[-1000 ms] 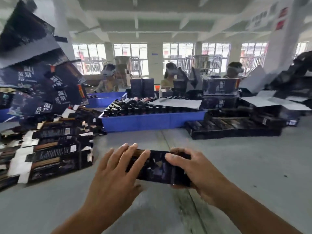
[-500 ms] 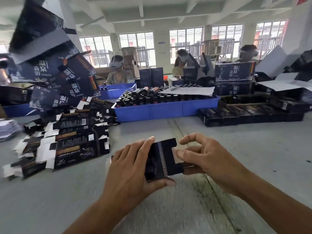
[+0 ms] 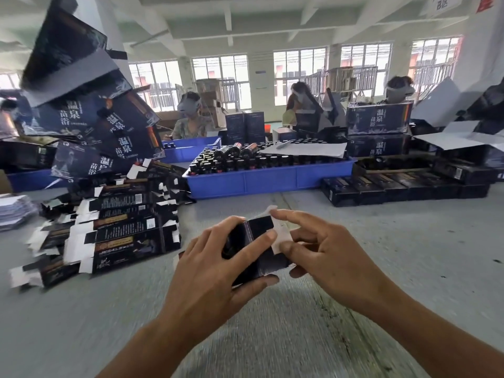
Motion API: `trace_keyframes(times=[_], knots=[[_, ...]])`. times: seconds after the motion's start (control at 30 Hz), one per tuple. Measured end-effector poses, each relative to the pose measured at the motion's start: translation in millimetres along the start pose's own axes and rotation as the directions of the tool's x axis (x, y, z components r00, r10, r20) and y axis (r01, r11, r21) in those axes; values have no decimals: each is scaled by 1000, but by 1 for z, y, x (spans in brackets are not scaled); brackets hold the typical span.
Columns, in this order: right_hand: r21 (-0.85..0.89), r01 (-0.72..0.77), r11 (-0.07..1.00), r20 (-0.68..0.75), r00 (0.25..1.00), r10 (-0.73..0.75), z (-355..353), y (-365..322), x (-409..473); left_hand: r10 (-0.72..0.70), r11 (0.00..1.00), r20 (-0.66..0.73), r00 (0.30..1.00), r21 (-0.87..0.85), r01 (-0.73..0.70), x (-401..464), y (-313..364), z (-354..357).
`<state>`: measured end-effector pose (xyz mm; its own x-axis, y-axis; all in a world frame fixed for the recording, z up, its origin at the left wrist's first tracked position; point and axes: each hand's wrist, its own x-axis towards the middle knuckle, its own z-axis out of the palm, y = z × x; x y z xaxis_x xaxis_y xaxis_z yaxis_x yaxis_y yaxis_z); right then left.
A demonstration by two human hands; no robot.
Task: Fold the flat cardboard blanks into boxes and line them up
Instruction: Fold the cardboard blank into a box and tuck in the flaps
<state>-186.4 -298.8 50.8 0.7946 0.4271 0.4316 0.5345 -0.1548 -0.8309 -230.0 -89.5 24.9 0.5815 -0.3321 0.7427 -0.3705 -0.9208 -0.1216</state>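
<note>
- The box (image 3: 255,251), dark and half-formed, was held at mid-frame, just above the table (image 3: 409,255).
- The left hand (image 3: 218,271) wrapped it, fingers curled over the top and thumb under the near edge, probably to keep the tube squared while the end was closed.
- The right hand (image 3: 324,257) worked the white end flaps (image 3: 278,236): forefinger stretched to the upper flap's tip, thumb pressed on the lower one, remaining fingers loosely curled behind (their grip was hidden). By my reading, this was the tuck-in step.
- A heap of flat blanks (image 3: 114,233) lay at left, near the left hand for the next pick.
- A row of finished boxes (image 3: 403,186) ran along the right side, beyond the hands; the line-up seemed to belong there.
- A blue tray (image 3: 267,181) of bottles (image 3: 245,159) stood behind, between heap and row.
- Larger cartons (image 3: 90,115) towered at upper left.
- Nothing lay between the hands and the row.
</note>
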Motion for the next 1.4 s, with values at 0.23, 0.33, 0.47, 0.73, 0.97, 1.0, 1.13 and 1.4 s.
trace_keyframes(times=[0.23, 0.33, 0.47, 0.73, 0.97, 1.0, 1.13, 1.4], knots=[[-133, 64, 989, -87, 993, -76, 4, 5, -15, -25, 995, -25, 999, -94, 22, -1, 7, 1], [-135, 49, 990, -151, 986, -70, 6, 6, -18, -23, 996, -35, 999, -91, 20, -1, 7, 2], [-254, 86, 963, -127, 984, -121, 6, 7, -22, -35, 996, -22, 999, -87, 33, -3, 6, 5], [-220, 82, 972, 62, 996, -70, 2, 6, -20, -27, 998, -24, 999, -60, 25, -4, 5, 7], [-263, 71, 962, -67, 994, -91, 6, 10, -21, -17, 998, -20, 1000, -62, 15, -6, 7, 8], [-264, 66, 962, -113, 989, -99, 6, 11, -22, -6, 998, -24, 1000, -63, 5, -6, 9, 9], [-240, 71, 968, -171, 979, -114, 10, 12, -25, 23, 999, -33, 999, -48, -25, -8, 13, 12], [-143, 59, 988, -176, 981, -84, 13, 10, -27, -9, 998, -72, 997, -56, 5, -8, 12, 13]])
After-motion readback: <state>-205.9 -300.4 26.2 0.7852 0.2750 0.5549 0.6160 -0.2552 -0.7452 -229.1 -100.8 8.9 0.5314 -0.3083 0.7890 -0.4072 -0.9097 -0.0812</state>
